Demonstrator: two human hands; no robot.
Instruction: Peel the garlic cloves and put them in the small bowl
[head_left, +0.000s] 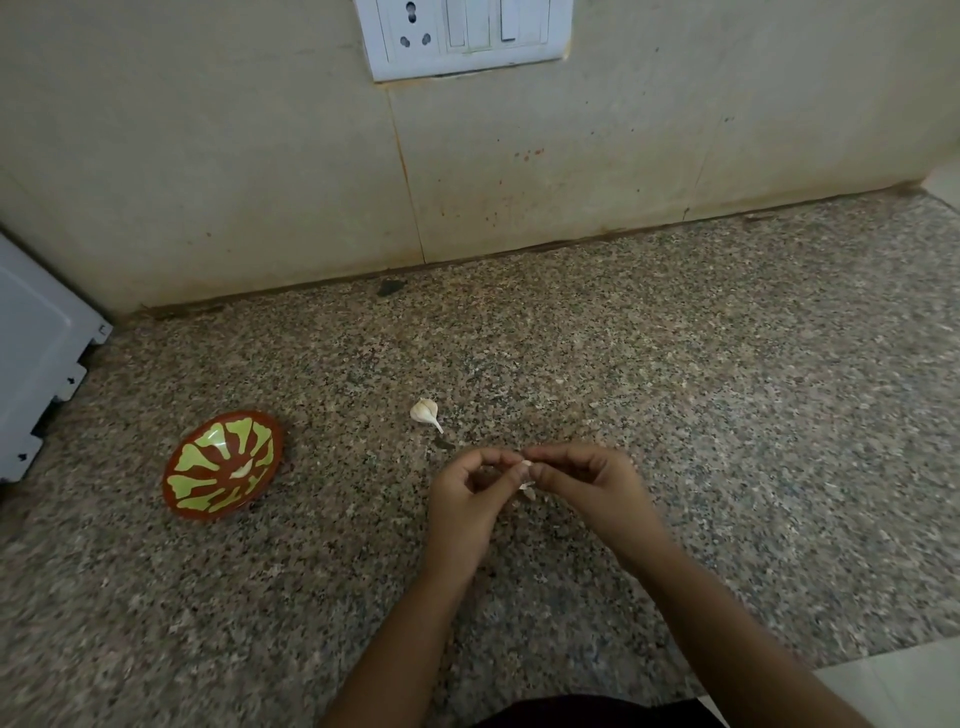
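Both hands meet above the speckled granite counter, pinching one garlic clove (526, 464) between them. My left hand (467, 499) holds it from the left, my right hand (587, 483) from the right, and the fingers hide most of it. A flake of white skin (528, 487) hangs just below the fingertips. An unpeeled clove (426, 413) with a pointed tail lies on the counter just beyond the hands. To the left stands the small bowl (179, 486), brown-red with green leaf shapes, with one peeled clove (242, 470) inside.
A white appliance (36, 353) stands at the left edge against the tiled wall. A switch and socket plate (462, 36) is mounted on the wall above. The counter's front edge drops off at the lower right, beside a pale floor (893, 686).
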